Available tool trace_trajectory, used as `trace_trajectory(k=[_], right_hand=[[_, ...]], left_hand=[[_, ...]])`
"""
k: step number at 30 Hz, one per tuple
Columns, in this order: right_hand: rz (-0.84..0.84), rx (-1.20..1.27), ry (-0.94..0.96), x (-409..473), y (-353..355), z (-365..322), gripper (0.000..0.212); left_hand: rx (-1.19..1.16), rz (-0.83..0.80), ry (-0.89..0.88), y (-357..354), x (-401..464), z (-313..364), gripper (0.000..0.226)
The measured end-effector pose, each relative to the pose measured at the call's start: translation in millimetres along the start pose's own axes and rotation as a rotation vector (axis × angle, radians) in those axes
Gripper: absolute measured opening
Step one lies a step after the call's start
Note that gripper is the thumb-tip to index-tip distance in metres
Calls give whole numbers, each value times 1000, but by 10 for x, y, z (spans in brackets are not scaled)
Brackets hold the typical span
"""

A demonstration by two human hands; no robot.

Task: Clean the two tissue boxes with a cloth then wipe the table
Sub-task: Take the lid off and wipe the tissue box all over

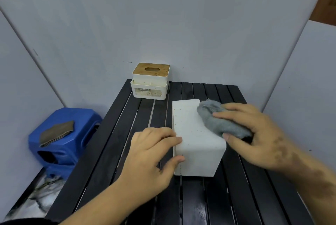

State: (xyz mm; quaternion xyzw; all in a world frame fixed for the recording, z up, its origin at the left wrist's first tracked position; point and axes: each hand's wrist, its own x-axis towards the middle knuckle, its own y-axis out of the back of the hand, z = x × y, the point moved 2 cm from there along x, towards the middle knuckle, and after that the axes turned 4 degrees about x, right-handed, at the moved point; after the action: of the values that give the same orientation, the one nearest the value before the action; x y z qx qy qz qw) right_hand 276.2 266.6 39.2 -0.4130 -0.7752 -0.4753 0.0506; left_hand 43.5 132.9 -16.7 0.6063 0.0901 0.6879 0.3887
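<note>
I have the white tissue box (196, 133) near the middle of the black slatted table (112, 152), lying with a broad speckled face up. It carries small brown specks over that face, so I judge this first box only partly cleaned.

My right hand (254, 133) grips the bunched grey cloth (220, 121) at the box's 3 o'clock edge, fingers curled over the wad and thumb tucked under its near end, pressing it onto the top face. My left hand (152, 152) steadies the box from 9 o'clock: the fingers lie close together along the upper left edge, the thumb rests against the near left corner. I cannot tell how firmly it presses.

At 11 o'clock from the box, well apart at the far edge of the table, stands the second tissue box (150, 82), cream with a wooden slotted lid; nothing touches it and I take it as not yet wiped. The table wipe is left as well, so I put the job in its early part.

Off the table at 9 o'clock sits a blue plastic stool (60, 144) with a folded brown cloth (56, 133) on top.
</note>
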Motion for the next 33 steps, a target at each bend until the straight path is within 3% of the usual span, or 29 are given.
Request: trace_trajectory(k=[3,7,11,16,21,26,30,33], right_hand=[[-34,-30,16,-15,-89,-77,43],[-144,-63,249,68,-45,-263,28],[-40,-89,37,273,27,-102,28],[-171,-88,233,329,-182,-344,24],[-39,-163,113,576,-100,-73,21],[-286,-157,253,715,-310,-247,20],[-153,-216,79,912,-213,-48,25],[-316,-222,243,911,-448,-223,24]], left_hand=[[-17,34,23,-32,-7,-18,21],[-3,71,39,-39,19,-1,17],[4,66,16,-63,41,3,17],[29,72,-20,-76,41,27,16],[19,63,-10,-94,34,1,17],[-5,45,-11,-89,58,2,18],[-18,33,-6,-90,62,9,18],[-35,22,-2,-85,62,3,19]])
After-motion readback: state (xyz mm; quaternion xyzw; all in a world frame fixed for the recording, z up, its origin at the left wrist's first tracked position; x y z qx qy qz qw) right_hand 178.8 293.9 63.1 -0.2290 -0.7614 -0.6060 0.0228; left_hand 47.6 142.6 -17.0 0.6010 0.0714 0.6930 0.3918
